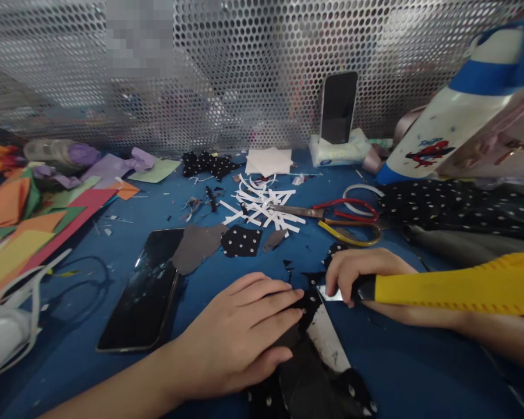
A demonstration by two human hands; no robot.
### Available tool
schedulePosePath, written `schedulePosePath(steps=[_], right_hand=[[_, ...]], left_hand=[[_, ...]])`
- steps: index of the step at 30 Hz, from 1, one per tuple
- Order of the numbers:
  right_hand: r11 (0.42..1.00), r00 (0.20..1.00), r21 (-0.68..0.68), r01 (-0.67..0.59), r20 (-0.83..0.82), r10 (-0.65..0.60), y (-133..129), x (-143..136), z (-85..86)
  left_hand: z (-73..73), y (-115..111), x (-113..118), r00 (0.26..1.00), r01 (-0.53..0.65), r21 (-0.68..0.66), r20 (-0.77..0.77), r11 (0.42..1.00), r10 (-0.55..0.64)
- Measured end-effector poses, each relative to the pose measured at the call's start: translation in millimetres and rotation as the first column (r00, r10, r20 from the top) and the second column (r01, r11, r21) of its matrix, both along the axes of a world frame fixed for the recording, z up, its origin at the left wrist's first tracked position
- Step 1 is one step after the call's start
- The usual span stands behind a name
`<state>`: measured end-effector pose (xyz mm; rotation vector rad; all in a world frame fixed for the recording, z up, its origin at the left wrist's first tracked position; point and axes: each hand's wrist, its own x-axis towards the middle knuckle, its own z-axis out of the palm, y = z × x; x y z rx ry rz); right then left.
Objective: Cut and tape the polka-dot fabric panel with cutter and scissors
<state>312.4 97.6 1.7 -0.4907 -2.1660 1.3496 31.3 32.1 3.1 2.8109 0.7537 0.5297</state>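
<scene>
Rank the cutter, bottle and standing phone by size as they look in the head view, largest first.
1. Bottle
2. Cutter, enlarged by nearness to the camera
3. Standing phone

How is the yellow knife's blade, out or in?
Out: the silver blade shows beyond the front of the yellow knife, pointing toward the left hand.
</scene>
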Motion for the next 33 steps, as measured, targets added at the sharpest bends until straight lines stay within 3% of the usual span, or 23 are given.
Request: schedulePosePath(steps=[7,12,15,19,23,29,33], right_hand=[[0.997,0.999,-0.083,0.009,0.045,-0.006,2,2,5.8],[0.998,0.998,-0.009,0.055,0.029,-0.055,3,0,-0.8],[0.995,0.999,-0.094,0.047,-0.015,-0.048,3,0,-1.7],[0.961,0.990,-0.251,0.111,-0.056,-0.129,0,4,-0.9],[0.942,0.969,-0.296,0.155,-0.140,-0.203,-6,3,-2.6],[0.846,0.917,-0.509,0.156,-0.244,-0.316,-18,-22,4.9],[0.833,0.892,-0.503,0.229,-0.234,-0.387,-22,-40,12.5]], left_hand=[[-0.9,0,0,0.999,0.008,0.013,0.051,1.000,-0.009],[-1.2,-1,-2,0.998,0.023,-0.006,0.061,1.000,-0.023],[-2.3,0,-2,0.998,0.038,-0.029,0.057,0.999,-0.037],[-2.6,0,0,0.997,0.047,-0.032,0.069,0.998,-0.044],[-2.9,-1,0,0.995,0.045,-0.021,0.093,0.999,-0.043],[-4.5,-3,0,0.993,0.025,-0.005,0.119,1.000,-0.024],[-4.3,-3,0,0.992,0.031,0.003,0.118,1.000,-0.031]])
